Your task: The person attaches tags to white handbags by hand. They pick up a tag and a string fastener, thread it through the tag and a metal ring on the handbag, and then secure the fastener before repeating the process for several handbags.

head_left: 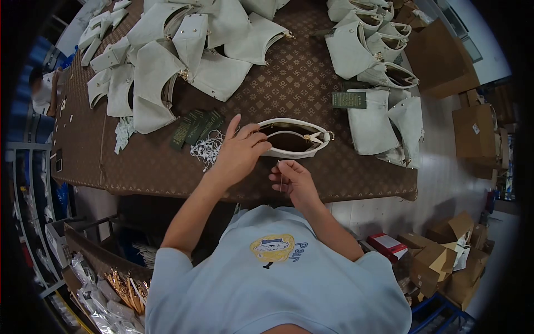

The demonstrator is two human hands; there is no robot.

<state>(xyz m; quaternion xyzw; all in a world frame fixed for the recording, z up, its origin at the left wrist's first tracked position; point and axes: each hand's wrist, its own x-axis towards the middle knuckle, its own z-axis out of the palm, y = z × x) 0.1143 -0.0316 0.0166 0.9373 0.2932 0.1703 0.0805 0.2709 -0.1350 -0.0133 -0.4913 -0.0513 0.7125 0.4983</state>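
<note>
A white handbag [298,154] stands near the table's front edge, its top unzipped and the dark lining showing. My left hand [239,153] is at the bag's left end, with fingertips on its rim and one finger raised. Just below the bag's front side, my right hand [295,179] pinches a thin white string [281,182] that hangs from its fingertips. To the left of my left hand lies a tangled pile of white strings [206,149]. Dark green tags [188,127] are fanned out behind that pile.
Many white handbags [149,83] heap up at the back left. More bags [369,119] stand and lie along the right side, with a green tag [349,100] beside them. White slips [123,133] lie at left. Cardboard boxes [439,267] crowd the floor at right. Another person [43,94] is at far left.
</note>
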